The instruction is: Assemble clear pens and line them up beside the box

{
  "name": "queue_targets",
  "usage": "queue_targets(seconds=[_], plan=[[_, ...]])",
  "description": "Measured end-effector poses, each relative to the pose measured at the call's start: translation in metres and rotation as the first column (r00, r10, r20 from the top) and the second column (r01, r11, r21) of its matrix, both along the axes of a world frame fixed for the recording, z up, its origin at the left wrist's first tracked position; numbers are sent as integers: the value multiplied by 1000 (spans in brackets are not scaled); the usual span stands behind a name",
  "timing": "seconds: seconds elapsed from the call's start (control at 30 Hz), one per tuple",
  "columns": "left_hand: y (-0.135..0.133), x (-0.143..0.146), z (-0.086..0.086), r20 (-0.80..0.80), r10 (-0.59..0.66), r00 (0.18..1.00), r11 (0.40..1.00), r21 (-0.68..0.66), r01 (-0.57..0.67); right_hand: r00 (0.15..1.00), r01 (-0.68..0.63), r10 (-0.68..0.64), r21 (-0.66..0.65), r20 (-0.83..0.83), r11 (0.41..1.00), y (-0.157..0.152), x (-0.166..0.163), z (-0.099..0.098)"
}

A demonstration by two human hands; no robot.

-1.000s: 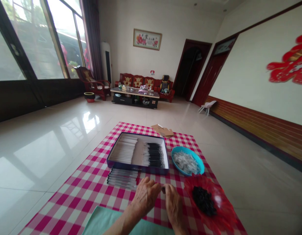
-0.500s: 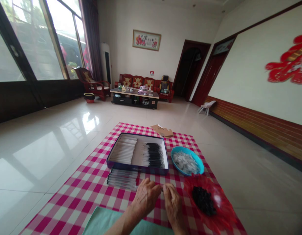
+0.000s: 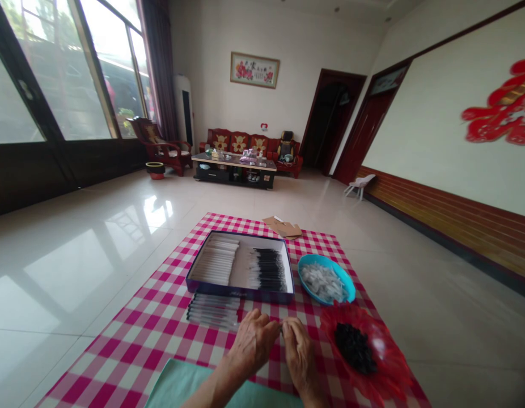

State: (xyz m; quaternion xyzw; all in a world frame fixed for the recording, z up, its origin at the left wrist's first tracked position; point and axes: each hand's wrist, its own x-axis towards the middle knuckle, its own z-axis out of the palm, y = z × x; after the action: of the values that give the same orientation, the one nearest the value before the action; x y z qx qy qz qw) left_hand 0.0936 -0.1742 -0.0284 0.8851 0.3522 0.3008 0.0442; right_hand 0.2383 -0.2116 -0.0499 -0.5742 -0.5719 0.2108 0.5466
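Observation:
My left hand (image 3: pixel 253 341) and my right hand (image 3: pixel 299 351) meet fingertip to fingertip above the red-and-white checked cloth (image 3: pixel 130 345), both pinched on a small thin part I cannot make out. Just left of my left hand lies a row of clear pens (image 3: pixel 214 310). Beyond them stands a dark blue box (image 3: pixel 240 266) with white pen tubes on its left side and black refills on its right. A blue bowl (image 3: pixel 348 285) of small whitish parts and a red dish (image 3: pixel 390 368) of small black parts sit to the right.
A green cloth (image 3: pixel 181 385) lies at the near edge under my forearms. Brown cardboard pieces (image 3: pixel 283 227) lie at the far edge of the checked cloth. Shiny tiled floor surrounds it; a sofa and low table (image 3: pixel 236 165) stand at the far wall.
My two hands have stayed together at the same spot, with only slight finger movement. Nothing else has moved.

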Motion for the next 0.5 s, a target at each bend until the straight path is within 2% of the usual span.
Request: queue_targets(seconds=[0.13,0.33,0.5], plan=[[0,0,-2,-16,-1,1000,1000,-2,1,1000,27,-27,-2,-12,1000,0,3,-1],[2,-2,-4,-33,4,999,1000,-4,-5,999,-30,30,-7,12,1000,-2,1,4],[2,0,-6,-44,13,999,1000,18,-12,998,23,-22,-15,64,1000,1,0,-1]])
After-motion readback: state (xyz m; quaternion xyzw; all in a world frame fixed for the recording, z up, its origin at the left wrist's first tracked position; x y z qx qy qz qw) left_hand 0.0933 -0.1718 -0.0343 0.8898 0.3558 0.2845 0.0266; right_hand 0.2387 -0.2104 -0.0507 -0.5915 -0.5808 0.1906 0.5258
